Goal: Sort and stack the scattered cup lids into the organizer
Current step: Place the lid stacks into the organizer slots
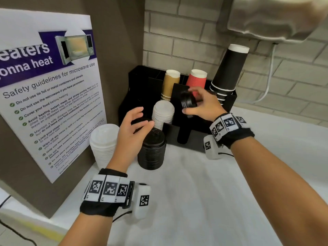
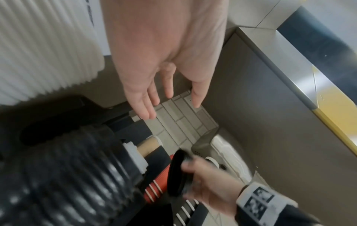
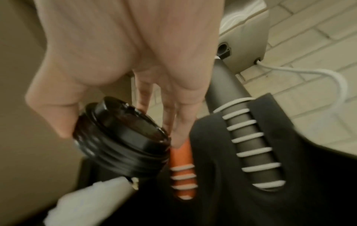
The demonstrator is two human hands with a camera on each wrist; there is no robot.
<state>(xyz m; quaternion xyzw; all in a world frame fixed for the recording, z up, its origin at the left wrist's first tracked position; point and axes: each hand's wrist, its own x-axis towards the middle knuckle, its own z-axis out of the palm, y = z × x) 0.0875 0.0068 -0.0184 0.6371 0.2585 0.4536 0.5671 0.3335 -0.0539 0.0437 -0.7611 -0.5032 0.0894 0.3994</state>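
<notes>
My right hand [image 1: 198, 103] grips a short stack of black lids [image 1: 188, 102] [image 3: 123, 137] tilted on its side, above the front of the black organizer [image 1: 229, 102]. My left hand [image 1: 134, 125] [image 2: 160, 94] hovers open, fingers straight, just above a tall stack of black lids [image 1: 152, 150] standing on the white counter. A tall stack of white lids [image 1: 103, 142] stands left of it by the wall. Another white lid stack [image 1: 162, 114] sits in the organizer's front left slot.
Brown cups [image 1: 170, 84], red cups [image 1: 197, 80] and black cups [image 1: 227, 71] stand upside down in the organizer's back slots. A poster [image 1: 48, 89] covers the left panel. A brick wall [image 1: 195, 32] is behind, a white appliance [image 1: 276, 18] overhead. White counter [image 1: 195, 201] stretches toward me.
</notes>
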